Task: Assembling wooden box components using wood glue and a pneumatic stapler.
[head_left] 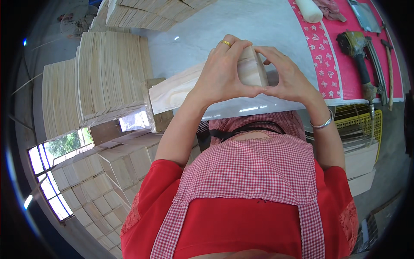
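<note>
A long pale wooden piece (252, 69), perhaps a board or several laid together, lies across the near part of the table. My left hand (222, 71), with a gold ring, reaches over its right part, fingers curled over the far edge. At its right end, my right hand (286, 77) curves around with fingertips on the far corner. Both thumbs meet at the near side, framing the end of the wood. The piece's left end rests by a rough wooden block (151, 114). My left palm covers its middle.
Tall stacks of thin boards (112, 73) stand on the left, with more behind. A pink mat (345, 21) at the right bears a nail gun (355, 52), a hammer (387, 47) and a white roll-shaped thing (309, 11). A yellow crate (377, 129) stands below right.
</note>
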### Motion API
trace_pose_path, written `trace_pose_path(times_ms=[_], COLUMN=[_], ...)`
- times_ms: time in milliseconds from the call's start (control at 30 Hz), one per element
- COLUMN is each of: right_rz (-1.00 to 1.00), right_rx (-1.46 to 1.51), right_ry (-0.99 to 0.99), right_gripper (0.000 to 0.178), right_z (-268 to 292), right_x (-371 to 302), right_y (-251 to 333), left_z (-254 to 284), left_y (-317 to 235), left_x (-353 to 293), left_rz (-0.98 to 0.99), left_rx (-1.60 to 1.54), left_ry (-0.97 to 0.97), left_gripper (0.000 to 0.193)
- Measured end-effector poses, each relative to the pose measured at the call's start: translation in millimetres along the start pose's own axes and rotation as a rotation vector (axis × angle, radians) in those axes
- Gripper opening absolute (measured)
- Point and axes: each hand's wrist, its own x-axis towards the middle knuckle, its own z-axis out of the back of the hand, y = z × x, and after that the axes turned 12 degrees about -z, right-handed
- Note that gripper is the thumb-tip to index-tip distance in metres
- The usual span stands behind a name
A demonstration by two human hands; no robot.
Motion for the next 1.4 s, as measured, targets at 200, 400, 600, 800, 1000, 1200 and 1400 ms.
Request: trace_pose_path(times_ms=[200, 400, 600, 800, 1000, 1200, 1400], right_rz=[-0.045, -0.059, -0.019, -0.185, -0.16, -0.003, -0.088], right_rx=[-0.012, -0.016, 0.006, 0.03, 0.057, 0.039, 0.141], right_ry=[0.023, 0.015, -0.009, 0.011, -0.006, -0.093, -0.094], right_gripper=[0.083, 0.084, 0.088, 0.1, 0.104, 0.105, 0.094], right_z=[-2.3, -4.9, -6.9, -8.4, -8.5, -17.3, -24.4], right_x=[-0.1, -2.5, -4.5, -12.2, -12.5, -17.1, -54.5], right_y=[-0.5, -3.3, -7.5, -1.9, 5.9, 15.4, 38.7], left_z=[-0.9, -3.6, -3.8, -1.1, 7.3, 3.6, 2.2], left_y=[2.7, 4.6, 6.0, 3.9, 4.0, 4.3, 3.1], left_x=[-1.7, -2.5, -3.2, -5.4, -4.3, -2.5, -2.6], left_rz=[-0.012, -0.018, -0.027, -0.048, -0.032, -0.051, -0.03], left_rx=[0.036, 0.032, 0.017, 0.032, -0.003, 0.05, 0.033], left_ry=[0.0, -0.029, -0.018, -0.001, 0.076, 0.064, 0.037], left_gripper=[0.083, 0.083, 0.088, 0.093, 0.088, 0.085, 0.081])
